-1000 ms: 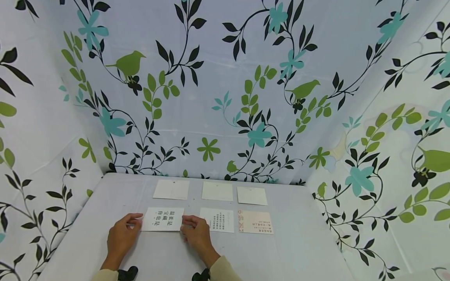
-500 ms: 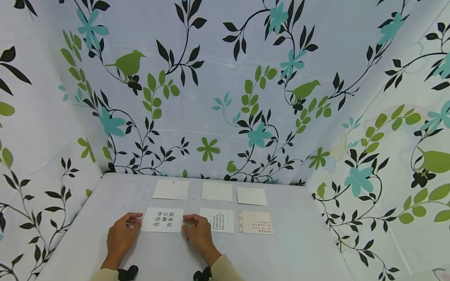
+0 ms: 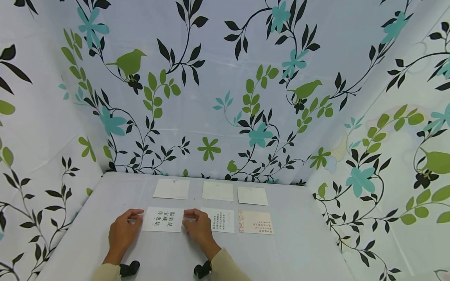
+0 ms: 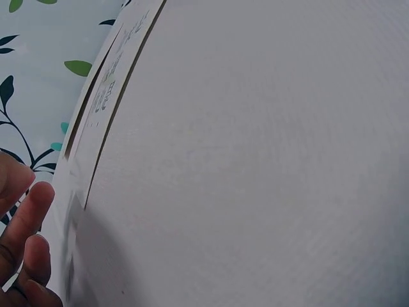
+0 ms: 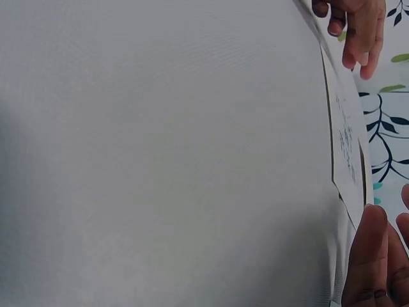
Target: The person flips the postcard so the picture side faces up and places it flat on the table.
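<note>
A white card (image 3: 162,219) with large dark printed characters lies flat at the left of the front row in the head view. My left hand (image 3: 123,231) hovers at its left edge, fingers relaxed and loosely bent, with nothing held. By the card's right edge is my right hand (image 3: 199,229), its thumb and fingers apart and also holding nothing. That hand partly hides the left side of a second white card (image 3: 223,220) with smaller text. In the right wrist view the right thumb (image 5: 372,246) stands near the card's corner, not gripping it.
A cream card (image 3: 256,222) with reddish-brown print ends the front row. Behind lie three blank-looking pale cards, the left (image 3: 171,189), middle (image 3: 217,191) and right (image 3: 252,196). The white table (image 3: 299,249) meets a patterned curtain (image 3: 197,97) at its back edge.
One second ago both hands' fingertips were at the card's side edges. Now the fingers have lifted slightly off, the right hand a little up. The card stays in nearly the same place.
</note>
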`<state>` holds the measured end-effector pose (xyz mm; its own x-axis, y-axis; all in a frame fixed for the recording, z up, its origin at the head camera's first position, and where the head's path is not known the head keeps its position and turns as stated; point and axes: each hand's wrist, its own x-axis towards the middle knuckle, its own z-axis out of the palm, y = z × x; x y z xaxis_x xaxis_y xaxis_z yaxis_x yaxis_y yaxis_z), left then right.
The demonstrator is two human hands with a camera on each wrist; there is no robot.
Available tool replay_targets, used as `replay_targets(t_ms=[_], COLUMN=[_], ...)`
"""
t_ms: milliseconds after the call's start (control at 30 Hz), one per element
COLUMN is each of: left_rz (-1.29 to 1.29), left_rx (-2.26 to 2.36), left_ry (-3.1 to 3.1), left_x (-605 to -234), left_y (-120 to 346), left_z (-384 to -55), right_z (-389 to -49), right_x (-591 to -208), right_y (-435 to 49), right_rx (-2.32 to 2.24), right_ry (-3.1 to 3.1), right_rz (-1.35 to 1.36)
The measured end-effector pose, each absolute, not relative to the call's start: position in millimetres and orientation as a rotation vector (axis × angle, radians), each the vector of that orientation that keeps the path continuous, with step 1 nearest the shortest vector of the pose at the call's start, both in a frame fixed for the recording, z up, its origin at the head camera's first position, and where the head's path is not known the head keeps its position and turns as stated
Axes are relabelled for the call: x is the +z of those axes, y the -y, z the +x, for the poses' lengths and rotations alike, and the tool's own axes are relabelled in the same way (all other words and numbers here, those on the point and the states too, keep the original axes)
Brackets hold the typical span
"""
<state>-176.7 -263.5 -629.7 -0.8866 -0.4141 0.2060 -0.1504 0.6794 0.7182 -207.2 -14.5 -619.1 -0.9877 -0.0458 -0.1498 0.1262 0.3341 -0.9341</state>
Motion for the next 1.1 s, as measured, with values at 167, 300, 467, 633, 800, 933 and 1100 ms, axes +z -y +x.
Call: replay_targets(t_ms=[167, 300, 467, 633, 800, 933, 1100], left_rz=[0.441, 0.446, 0.439, 0.442, 0.446, 0.447, 0.451], left_rx=[-1.054, -1.064, -1.083, -1.089, -1.095, -1.107, -1.14], left_ry=[2.539, 2.544, 2.541, 2.548, 2.563, 2.572, 2.579], left_x=[-629, -629, -627, -626, -626, -625, -624], left_y=[262, 263, 262, 260, 261, 262, 261], left_z=[-180, -181, -184, -189, -196, -201, -207], right_z=[-210, -211, -213, -216, -219, -223, -227], right_x=[-615, -614, -612, -612, -611, -611, -610], right_y=[16, 17, 17, 16, 17, 20, 22], right_rx=[-1.737, -1.736, -1.728, -1.735, -1.744, -1.733, -1.74], right_ry=[-2.431, -2.437, -2.437, -2.427, -2.426, -2.436, -2.43], right_rz=[0.088, 0.077, 0.076, 0.077, 0.093, 0.108, 0.119])
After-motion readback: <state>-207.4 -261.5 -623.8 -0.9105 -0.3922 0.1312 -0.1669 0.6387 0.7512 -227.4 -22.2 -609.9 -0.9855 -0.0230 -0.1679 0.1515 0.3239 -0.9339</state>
